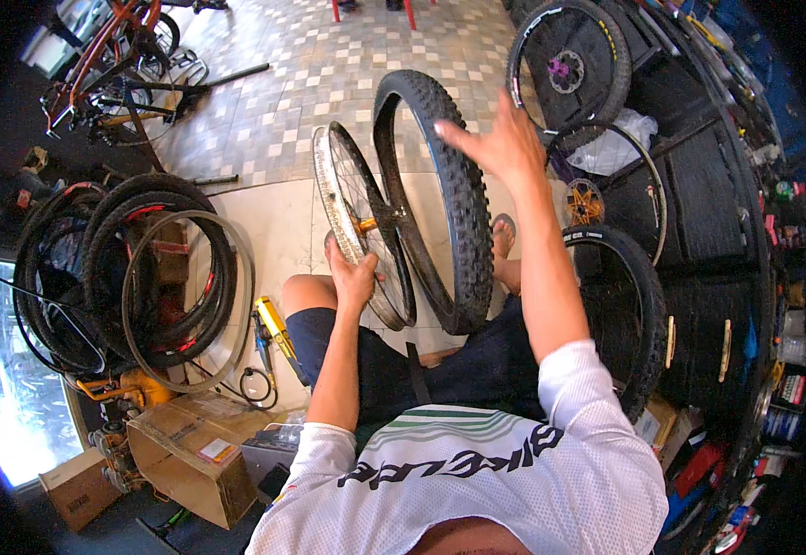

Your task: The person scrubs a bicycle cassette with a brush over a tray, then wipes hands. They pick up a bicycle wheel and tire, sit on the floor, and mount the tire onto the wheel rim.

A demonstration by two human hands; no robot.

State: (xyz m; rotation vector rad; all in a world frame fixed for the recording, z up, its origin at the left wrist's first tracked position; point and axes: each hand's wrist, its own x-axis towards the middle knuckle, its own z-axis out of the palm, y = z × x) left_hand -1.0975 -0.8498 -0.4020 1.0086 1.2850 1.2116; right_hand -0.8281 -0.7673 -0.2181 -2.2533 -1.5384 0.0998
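Note:
My left hand (355,279) is closed around the lower left edge of a bicycle wheel rim (329,190), whose pale band has a row of holes. Spokes run in to a gold-coloured hub (366,225). Standing upright to the right of this wheel, between my knees, is a knobby black tire (470,208). My right hand (506,148) is raised beside the tire's upper right side, thumb and fingers spread, holding nothing. Its thumb overlaps the tread in view; whether it touches I cannot tell.
Several tires (158,208) lean in a stack on the left, near a yellow floor pump (275,326) and a cardboard box (190,453). More wheels (620,55) and a tire (643,305) rest against the dark cabinets (699,203) at right. A bicycle frame (98,55) stands far left.

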